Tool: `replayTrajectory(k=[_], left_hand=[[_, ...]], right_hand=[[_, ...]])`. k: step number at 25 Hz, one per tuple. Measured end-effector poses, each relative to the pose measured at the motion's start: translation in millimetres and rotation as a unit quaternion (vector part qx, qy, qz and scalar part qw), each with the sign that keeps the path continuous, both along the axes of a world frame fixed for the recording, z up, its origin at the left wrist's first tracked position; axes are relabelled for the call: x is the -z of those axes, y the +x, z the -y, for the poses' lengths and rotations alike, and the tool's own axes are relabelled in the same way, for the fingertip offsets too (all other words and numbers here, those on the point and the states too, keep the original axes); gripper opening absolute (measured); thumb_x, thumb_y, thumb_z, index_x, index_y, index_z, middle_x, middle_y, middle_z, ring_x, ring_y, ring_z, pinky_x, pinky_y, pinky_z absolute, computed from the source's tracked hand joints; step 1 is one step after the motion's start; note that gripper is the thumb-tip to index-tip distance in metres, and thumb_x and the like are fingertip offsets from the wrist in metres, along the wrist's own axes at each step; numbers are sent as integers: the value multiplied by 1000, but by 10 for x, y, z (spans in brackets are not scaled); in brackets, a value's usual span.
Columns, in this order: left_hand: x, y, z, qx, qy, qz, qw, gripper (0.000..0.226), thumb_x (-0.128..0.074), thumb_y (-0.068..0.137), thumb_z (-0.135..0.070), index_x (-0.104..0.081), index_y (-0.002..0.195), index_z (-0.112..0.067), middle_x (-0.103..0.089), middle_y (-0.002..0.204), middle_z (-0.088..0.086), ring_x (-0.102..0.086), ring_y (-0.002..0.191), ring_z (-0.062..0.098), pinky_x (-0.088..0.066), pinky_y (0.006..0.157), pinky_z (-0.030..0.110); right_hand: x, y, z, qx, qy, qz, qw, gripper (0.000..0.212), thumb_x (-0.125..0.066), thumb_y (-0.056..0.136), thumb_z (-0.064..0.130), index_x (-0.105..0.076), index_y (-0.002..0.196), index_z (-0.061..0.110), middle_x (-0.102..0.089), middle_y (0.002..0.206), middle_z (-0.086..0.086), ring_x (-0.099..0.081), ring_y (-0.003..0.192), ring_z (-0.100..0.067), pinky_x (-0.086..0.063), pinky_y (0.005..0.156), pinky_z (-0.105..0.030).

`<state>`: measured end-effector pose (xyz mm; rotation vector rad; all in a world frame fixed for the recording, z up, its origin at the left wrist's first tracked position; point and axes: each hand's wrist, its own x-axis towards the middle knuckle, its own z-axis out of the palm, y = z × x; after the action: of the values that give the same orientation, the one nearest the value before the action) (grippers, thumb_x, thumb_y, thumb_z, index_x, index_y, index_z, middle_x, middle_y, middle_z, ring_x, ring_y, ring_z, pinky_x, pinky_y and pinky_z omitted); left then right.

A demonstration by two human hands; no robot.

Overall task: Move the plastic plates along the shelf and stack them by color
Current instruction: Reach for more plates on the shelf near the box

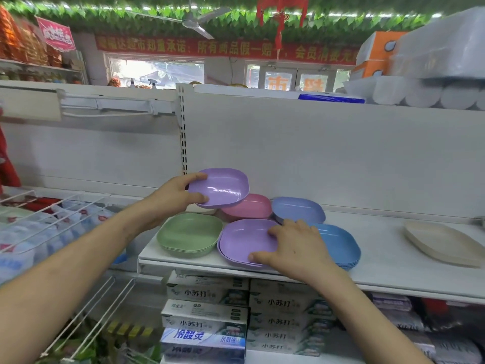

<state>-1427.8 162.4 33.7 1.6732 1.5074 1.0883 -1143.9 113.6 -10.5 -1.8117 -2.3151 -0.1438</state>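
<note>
White painted metal makes up the shelf (380,261) in front of me, with a plain white back panel (315,153) behind it, in a shop hung with green leaf garlands (131,14) and a red banner (223,49) across the far wall. Boxes of toothpaste (207,292) sit on the level below. On the shelf lie smooth, glossy plastic plates, squarish with rounded corners and shallow rims: a green stack (187,233) at the near left, a purple stack (244,240) just right of it, a blue stack (338,245) further right, and behind these a pink stack (252,207) and a lavender-blue stack (299,210). A beige plate (441,243) lies well apart at the far right. My left hand (173,198) is clamped on the left edge of a single purple plate (223,187), thumb on top, holding it tilted in the air above the pink stack. My right hand (294,248) rests spread on the purple stack, fingers on its right rim.
</note>
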Motion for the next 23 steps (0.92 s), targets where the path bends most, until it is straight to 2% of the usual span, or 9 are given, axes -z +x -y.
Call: replayTrajectory(k=[4, 7, 10, 12, 14, 15, 20, 22, 23], left_hand=[[3, -26, 33, 38, -14, -21, 999, 54, -76, 89, -20, -58, 140, -31, -61, 108, -12, -57, 76, -3, -42, 63, 14], [1, -30, 73, 59, -18, -42, 997, 52, -77, 89, -24, -60, 138, -31, -60, 105, -14, -57, 77, -4, -40, 62, 14], [-9, -20, 124, 81, -25, -54, 995, 49, -77, 89, -24, -62, 135, -31, -60, 104, -17, -57, 71, -13, -39, 59, 6], [12, 31, 154, 99, -24, -81, 991, 52, -80, 86, -30, -63, 134, -34, -62, 116, -17, -59, 89, -14, -44, 74, 7], [62, 115, 151, 117, -15, -142, 983, 62, -82, 80, -40, -61, 138, -36, -60, 131, -16, -58, 115, 1, -44, 99, 20], [90, 180, 155, 133, -17, -174, 976, 66, -81, 80, -43, -58, 142, -35, -57, 137, -16, -55, 120, 6, -42, 104, 24], [220, 477, 140, 186, -23, -327, 926, 80, -77, 82, -52, -46, 153, -30, -46, 154, -12, -45, 131, 8, -36, 106, 23], [236, 523, 134, 181, -19, -387, 904, 81, -74, 79, -63, -49, 151, -33, -51, 148, -8, -44, 126, 10, -38, 103, 28], [235, 540, 136, 175, -11, -422, 890, 80, -72, 79, -68, -50, 149, -36, -56, 138, -7, -42, 118, 11, -38, 98, 30]], right_hand=[[5, -42, -15, 14, 3, 44, 999, 75, -44, 73, 92, -71, 114, 36, -50, 107, -1, -43, 106, -26, -37, 92, -43], [-2, -66, 7, 14, -5, 57, 998, 76, -42, 73, 93, -72, 111, 36, -47, 104, 0, -41, 103, -25, -36, 92, -43], [-41, -20, 30, 25, 3, -25, 999, 67, -44, 78, 87, -69, 119, 41, -53, 107, 3, -49, 110, -24, -38, 94, -43], [-106, 89, 9, 51, 64, -114, 990, 50, -48, 89, 72, -69, 120, 40, -63, 113, 4, -57, 113, -24, -41, 93, -43], [-171, 247, -26, 90, 124, -167, 974, 34, -51, 95, 54, -71, 115, 35, -65, 109, 2, -60, 107, -27, -44, 89, -42], [-196, 322, -35, 105, 144, -181, 967, 30, -51, 95, 48, -70, 113, 33, -64, 104, 2, -60, 101, -27, -45, 87, -43], [-226, 551, 19, 120, 194, -226, 947, 22, -53, 95, 39, -68, 109, 30, -56, 88, 7, -56, 86, -22, -47, 84, -44], [-204, 601, 44, 123, 202, -237, 942, 21, -53, 96, 38, -68, 108, 30, -55, 87, 8, -56, 86, -22, -47, 85, -45], [-193, 624, 48, 125, 204, -242, 940, 20, -53, 96, 37, -68, 108, 29, -55, 86, 8, -55, 86, -21, -47, 85, -46]])
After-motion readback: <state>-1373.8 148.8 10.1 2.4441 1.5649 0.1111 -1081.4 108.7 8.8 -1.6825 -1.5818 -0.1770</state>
